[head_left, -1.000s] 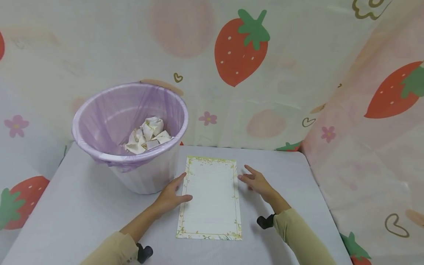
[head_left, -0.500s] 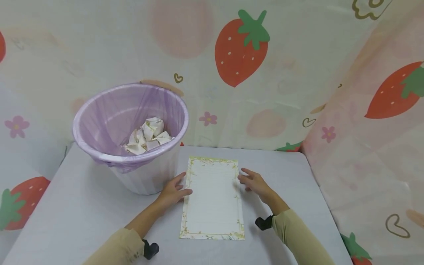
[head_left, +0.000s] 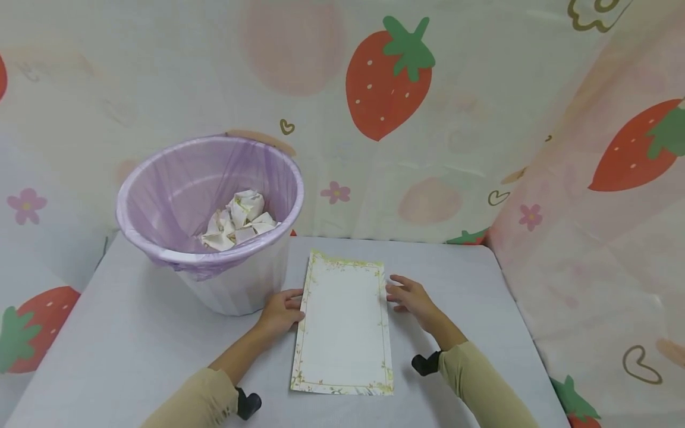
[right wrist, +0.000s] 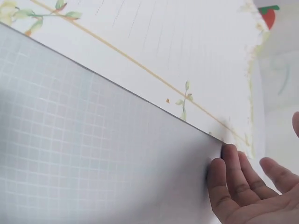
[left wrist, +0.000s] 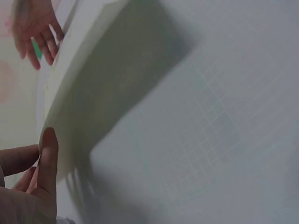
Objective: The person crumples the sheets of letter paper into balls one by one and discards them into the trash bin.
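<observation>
A lined sheet of paper (head_left: 345,327) with a yellow-green floral border lies in front of me, its left side lifted off the table. My left hand (head_left: 279,312) pinches that left edge between thumb and fingers; in the left wrist view the paper (left wrist: 117,70) bows up from the tabletop and casts a shadow. At the opposite edge is my right hand (head_left: 414,300), its fingers loosely bent. In the right wrist view the fingertips (right wrist: 229,151) are right at the paper's edge, with the thumb held apart.
A white bin (head_left: 235,291) with a purple liner (head_left: 176,178) stands at the back left, close to my left hand. Crumpled paper (head_left: 241,220) lies inside it. The table (head_left: 160,362) has a pale cloth, and a strawberry-print curtain (head_left: 460,119) hangs behind.
The paper has slid slightly right, and its left side has come up. My left thumb and fingers have closed on its edge. My right hand has moved slightly lower.
</observation>
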`<state>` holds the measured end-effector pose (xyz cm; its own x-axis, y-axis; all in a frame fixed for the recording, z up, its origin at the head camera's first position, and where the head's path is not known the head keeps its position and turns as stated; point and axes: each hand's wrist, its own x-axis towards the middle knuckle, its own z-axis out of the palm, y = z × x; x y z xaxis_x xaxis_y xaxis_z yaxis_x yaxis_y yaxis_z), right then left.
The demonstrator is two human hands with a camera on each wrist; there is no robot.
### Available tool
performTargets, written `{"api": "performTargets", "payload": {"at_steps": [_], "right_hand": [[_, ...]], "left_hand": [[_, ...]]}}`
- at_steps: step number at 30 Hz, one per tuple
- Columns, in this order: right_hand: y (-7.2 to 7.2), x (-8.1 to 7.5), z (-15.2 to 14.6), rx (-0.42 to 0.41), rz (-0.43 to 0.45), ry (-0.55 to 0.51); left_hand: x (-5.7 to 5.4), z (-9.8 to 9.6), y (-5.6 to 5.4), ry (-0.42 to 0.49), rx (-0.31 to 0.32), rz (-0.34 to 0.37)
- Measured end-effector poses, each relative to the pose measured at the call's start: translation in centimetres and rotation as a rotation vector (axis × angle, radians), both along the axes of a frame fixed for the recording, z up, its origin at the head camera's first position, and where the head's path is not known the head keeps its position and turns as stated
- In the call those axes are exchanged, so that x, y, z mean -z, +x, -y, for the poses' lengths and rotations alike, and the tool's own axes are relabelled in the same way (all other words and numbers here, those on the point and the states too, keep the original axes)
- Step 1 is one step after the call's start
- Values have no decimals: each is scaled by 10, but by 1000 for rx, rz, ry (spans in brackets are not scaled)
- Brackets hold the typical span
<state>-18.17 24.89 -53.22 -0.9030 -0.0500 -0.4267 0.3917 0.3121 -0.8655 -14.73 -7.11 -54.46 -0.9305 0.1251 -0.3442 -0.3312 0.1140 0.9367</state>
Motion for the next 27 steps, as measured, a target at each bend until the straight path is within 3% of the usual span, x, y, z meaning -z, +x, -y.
{"api": "performTargets", "payload": {"at_steps": [5,8,14,17,23,27], "right_hand": [[1,4,-1,56,-1,-17],[0,4,0,45,-27,16],[-4,-5,-3,-78,-245,248],[-8,-17,-4,-147,-348,310],[-14,-40,-6,-211,-439,271],[-19,-48,-15,-214,-409,188]], "left_hand": [[-5,3,-1,10,-3,-17],[-7,4,-2,4,-7,-25],[-11,5,-1,-5,-32,-28],[-13,5,-1,-12,-43,-24],[-16,7,0,-14,-52,-25],[-19,8,0,-14,-48,-28]]}}
